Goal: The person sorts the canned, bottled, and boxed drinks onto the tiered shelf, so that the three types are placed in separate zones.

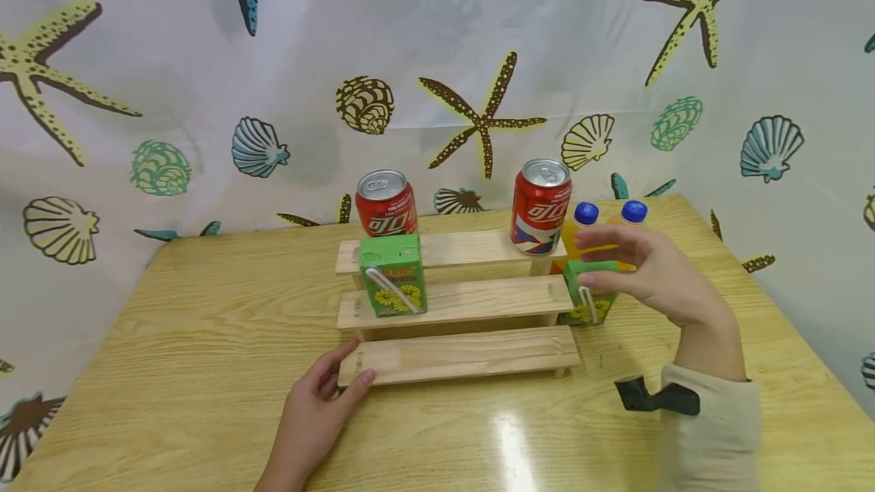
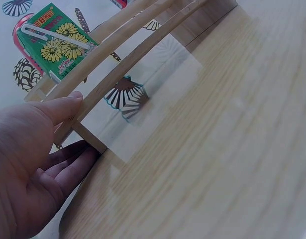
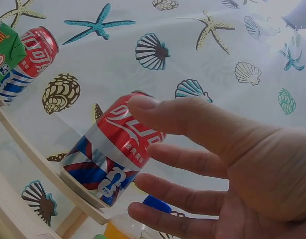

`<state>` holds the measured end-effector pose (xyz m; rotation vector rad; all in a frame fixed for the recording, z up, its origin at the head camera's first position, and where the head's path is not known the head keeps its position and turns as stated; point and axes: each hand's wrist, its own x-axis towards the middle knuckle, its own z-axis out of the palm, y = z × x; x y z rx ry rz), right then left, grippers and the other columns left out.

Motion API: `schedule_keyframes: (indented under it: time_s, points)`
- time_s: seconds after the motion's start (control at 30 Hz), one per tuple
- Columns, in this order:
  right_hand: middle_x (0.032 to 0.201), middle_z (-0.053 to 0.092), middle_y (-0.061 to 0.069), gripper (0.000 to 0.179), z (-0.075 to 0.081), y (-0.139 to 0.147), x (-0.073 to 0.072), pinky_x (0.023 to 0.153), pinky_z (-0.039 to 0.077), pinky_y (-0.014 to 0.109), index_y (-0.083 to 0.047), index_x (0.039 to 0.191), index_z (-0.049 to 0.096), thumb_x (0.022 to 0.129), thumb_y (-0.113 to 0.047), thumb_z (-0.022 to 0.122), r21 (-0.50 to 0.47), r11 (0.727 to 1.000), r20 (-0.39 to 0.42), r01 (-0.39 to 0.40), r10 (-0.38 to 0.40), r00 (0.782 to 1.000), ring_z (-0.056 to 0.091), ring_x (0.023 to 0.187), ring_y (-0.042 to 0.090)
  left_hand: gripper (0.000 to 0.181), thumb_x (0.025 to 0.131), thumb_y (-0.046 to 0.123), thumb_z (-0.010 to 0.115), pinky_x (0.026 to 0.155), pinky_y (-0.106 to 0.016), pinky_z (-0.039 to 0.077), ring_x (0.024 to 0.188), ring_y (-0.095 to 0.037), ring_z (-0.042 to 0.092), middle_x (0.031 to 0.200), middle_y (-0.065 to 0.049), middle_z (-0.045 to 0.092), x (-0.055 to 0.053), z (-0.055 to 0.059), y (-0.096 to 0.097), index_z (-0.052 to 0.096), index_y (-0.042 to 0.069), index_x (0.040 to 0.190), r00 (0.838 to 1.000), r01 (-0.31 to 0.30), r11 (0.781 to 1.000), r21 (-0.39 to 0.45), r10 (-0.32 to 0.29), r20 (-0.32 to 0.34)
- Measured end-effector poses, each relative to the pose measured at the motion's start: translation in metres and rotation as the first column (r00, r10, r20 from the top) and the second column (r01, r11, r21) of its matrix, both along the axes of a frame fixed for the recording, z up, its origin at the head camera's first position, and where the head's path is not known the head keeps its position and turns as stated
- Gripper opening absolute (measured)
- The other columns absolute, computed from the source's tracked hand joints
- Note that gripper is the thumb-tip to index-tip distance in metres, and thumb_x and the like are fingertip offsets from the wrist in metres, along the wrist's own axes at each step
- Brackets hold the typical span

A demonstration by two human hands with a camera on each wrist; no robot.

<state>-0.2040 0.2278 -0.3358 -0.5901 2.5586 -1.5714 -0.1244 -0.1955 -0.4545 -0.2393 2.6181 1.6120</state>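
Observation:
A three-step wooden rack [image 1: 465, 357] stands on the table, and my left hand [image 1: 313, 405] grips the left end of its lowest step. In the left wrist view the thumb lies on top of the plank, with the fingers curled under its end. My right hand [image 1: 659, 283] hovers at the rack's right side, fingers apart and holding nothing. A red cola can [image 1: 540, 207] stands on the top step's right end; in the right wrist view this can [image 3: 113, 149] is just beyond my fingertips. Behind and below that hand are a green drink carton [image 1: 589, 305] and two orange-juice bottles [image 1: 585, 214], partly hidden.
A second cola can [image 1: 385, 207] stands on the top step's left end. In front of it, a green drink carton [image 1: 393, 279] with a straw sits on the middle step. Behind the wooden table [image 1: 225, 310] hangs a shell-and-starfish cloth [image 1: 307, 165].

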Motion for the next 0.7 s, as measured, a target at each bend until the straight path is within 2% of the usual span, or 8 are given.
schedule_keyframes:
  time_s: [0.23, 0.5, 0.7]
  points:
    - [0.138, 0.059, 0.012, 0.053, 0.0, 0.011, 0.002, 0.091, 0.055, 0.023, -0.008, 0.137, 0.057, 0.09, -0.021, 0.077, 0.01, 0.998, 0.022, 0.068, -0.069, 0.997, 0.06, 0.122, 0.022, 0.068, 0.086, 0.058, 0.071, 0.116, -0.044, 0.038, 0.146, -0.033, 0.037, 0.157, -0.002, 0.042, 0.0, 0.0, -0.001, 0.052, 0.026, 0.144, 1.0, 0.001, 1.0, 0.0, -0.001, -0.002]
    - [0.142, 0.055, 0.011, 0.051, -0.005, 0.026, 0.004, 0.09, 0.055, 0.021, -0.006, 0.136, 0.057, 0.092, -0.023, 0.075, 0.034, 0.993, 0.005, 0.114, -0.114, 0.993, 0.061, 0.119, 0.019, 0.067, 0.086, 0.057, 0.071, 0.115, -0.043, 0.039, 0.146, -0.032, 0.038, 0.156, 0.0, 0.044, -0.001, -0.001, -0.001, 0.053, 0.026, 0.144, 1.0, 0.002, 1.0, -0.007, -0.002, -0.011]
    - [0.142, 0.055, 0.012, 0.052, -0.01, 0.036, 0.005, 0.091, 0.054, 0.019, -0.006, 0.137, 0.056, 0.092, -0.025, 0.075, 0.037, 0.99, 0.027, 0.136, -0.137, 0.99, 0.06, 0.121, 0.017, 0.066, 0.087, 0.055, 0.071, 0.115, -0.043, 0.039, 0.145, -0.032, 0.039, 0.156, -0.001, 0.044, -0.001, -0.001, 0.001, 0.053, 0.025, 0.143, 1.0, 0.0, 1.0, -0.006, 0.0, -0.016]
